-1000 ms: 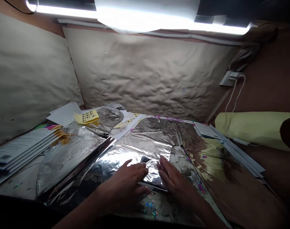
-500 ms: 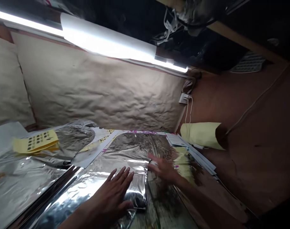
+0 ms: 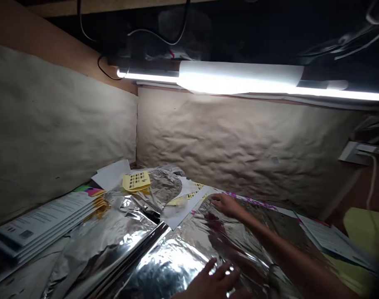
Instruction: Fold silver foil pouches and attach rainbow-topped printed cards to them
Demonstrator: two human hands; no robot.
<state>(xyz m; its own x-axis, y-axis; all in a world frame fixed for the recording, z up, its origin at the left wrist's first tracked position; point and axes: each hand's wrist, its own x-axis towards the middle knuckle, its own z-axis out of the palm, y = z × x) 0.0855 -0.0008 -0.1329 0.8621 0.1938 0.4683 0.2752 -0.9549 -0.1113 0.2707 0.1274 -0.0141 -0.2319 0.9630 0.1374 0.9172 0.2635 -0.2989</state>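
Observation:
A large crinkled silver foil sheet [image 3: 183, 257] covers the table in front of me. My left hand [image 3: 216, 282] lies flat on it near the bottom edge, fingers spread, holding nothing. My right hand [image 3: 226, 204] is stretched out to the foil's far edge, fingers resting on or curled over that edge beside a white paper sheet [image 3: 183, 207]; whether it grips the foil I cannot tell. More crumpled foil [image 3: 158, 189] lies at the back left, with a yellow sticker sheet [image 3: 136, 181] on top of it.
A stack of printed leaflets [image 3: 40, 226] lies at the left, another [image 3: 329, 238] at the right. A yellow roll [image 3: 364, 226] sits at the far right. Crinkled tan paper [image 3: 223, 145] lines the walls. A lit tube lamp [image 3: 239, 81] hangs overhead; a wall socket [image 3: 358, 151] with cable is at the right.
The view has swung up and to the left. My right hand has reached away from me to the foil's far edge. My left hand stays flat on the foil, now lower in view.

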